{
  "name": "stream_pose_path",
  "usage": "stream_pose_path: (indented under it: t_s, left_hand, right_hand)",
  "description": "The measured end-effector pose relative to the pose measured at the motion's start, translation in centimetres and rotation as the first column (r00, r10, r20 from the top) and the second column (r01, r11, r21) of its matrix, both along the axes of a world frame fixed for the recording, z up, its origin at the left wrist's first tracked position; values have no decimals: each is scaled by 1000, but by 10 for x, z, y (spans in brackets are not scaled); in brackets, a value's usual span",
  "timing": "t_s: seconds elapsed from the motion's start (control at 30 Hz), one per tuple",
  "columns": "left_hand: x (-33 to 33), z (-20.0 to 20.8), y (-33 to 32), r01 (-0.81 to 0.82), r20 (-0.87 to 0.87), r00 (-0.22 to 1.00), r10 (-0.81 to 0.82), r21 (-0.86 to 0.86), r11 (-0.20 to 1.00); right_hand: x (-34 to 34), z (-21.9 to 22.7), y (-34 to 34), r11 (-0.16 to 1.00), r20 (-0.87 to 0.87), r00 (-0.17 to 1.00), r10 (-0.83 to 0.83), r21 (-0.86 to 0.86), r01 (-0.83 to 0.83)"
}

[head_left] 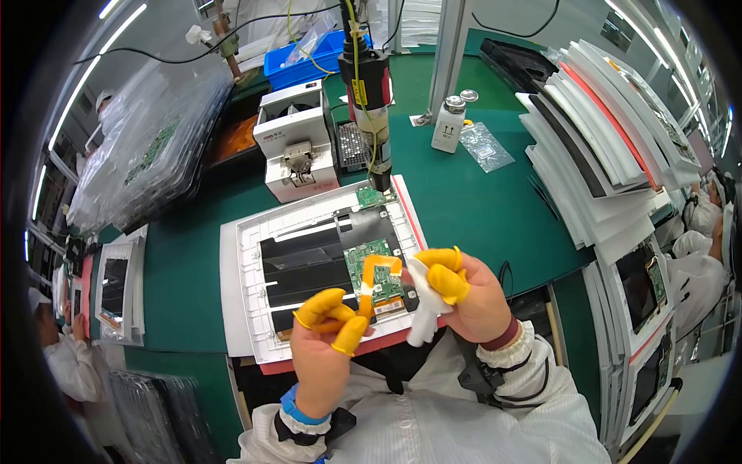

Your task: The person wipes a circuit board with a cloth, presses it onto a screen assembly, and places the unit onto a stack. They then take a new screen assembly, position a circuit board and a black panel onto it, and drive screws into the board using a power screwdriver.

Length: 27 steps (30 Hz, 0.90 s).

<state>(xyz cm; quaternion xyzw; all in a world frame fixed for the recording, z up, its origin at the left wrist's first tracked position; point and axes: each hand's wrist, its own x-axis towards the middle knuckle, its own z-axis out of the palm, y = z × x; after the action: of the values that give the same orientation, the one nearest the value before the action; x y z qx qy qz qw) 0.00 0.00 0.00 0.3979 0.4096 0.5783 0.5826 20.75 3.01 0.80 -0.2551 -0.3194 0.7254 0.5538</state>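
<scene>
Over the panel [305, 267], a ribbon [371, 271] is pinched by the left fingers [321, 308], a cloth [423, 313] by the right fingers [448, 284].

- My left hand [318, 363] covers the lower end of the orange flex cable [368, 282].
- The white cloth [423, 305] hides part of my right hand [485, 305]; whether those fingertips touch the cable, I cannot tell.
- The cable blocks some of the green circuit board [355, 257] from me.
- The hanging electric screwdriver [369, 81] runs off the top edge.
- The screw feeder [273, 168] has print too small for me to read.
</scene>
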Motion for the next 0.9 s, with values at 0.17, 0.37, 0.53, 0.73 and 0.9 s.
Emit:
stream_pose_path:
  t_s: [0.17, 0.37, 0.53, 0.73, 0.9]
  left_hand:
    - [8, -7, -11, 68, -95, 993, -67, 10, 998]
    - [-15, 6, 6, 343, 27, 939, -343, -14, 939]
    - [-22, 27, 34, 514, -21, 850, -526, -180, 839]
    - [-6, 21, 40, 593, -35, 783, -621, -261, 762]
    - [-7, 26, 38, 552, 25, 818, -574, -315, 772]
  right_hand:
    - [-5, 19, 13, 995, 295, 951, 96, 8, -103]
    - [-6, 21, 17, 973, 519, 853, 51, 166, -159]
    - [-5, 27, 8, 958, 618, 782, 86, 163, -234]
    - [-13, 23, -2, 959, 527, 834, 165, 110, -259]
    - [-15, 27, 2, 974, 482, 856, 189, 21, -227]
